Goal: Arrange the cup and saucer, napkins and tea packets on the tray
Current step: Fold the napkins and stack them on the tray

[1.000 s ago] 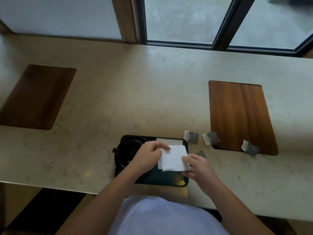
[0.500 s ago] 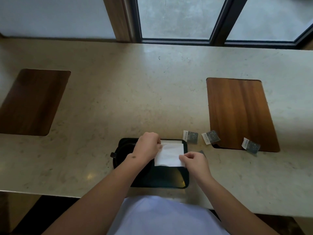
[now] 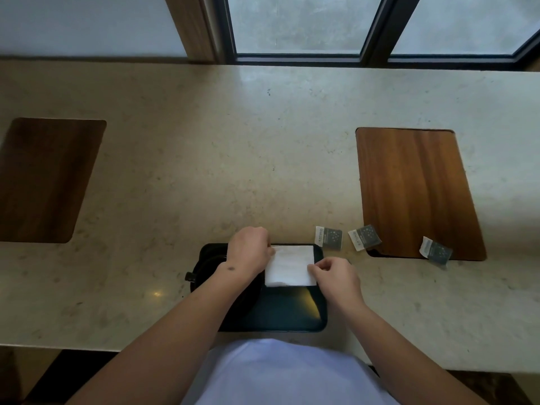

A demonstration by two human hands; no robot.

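Both my hands pinch the white napkin (image 3: 289, 266) by opposite edges: my left hand (image 3: 249, 249), fingers curled, grips its far left corner, and my right hand (image 3: 336, 277) nips its right edge between thumb and fingertips. That napkin lies flat on the far right part of the black tray (image 3: 280, 314), its far edge running along the tray's far rim. Beneath my left wrist sits the dark cup and saucer (image 3: 209, 266) on the tray's left side, mostly hidden by my forearm, with a small handle poking out to the left past the tray's edge. Off the tray, three tea packets wait on the right: the first tea packet (image 3: 328, 238) lies on the stone counter (image 3: 204, 171) just beyond the tray's far right corner, the second tea packet (image 3: 364, 237) overlaps the near left corner of the right wooden inlay (image 3: 415, 188), and the third tea packet (image 3: 436, 252) rests across that inlay's near edge. A darker left wooden inlay (image 3: 46, 179) sits well apart on the other side, and dark window frames (image 3: 377, 27) run along the counter's far edge.
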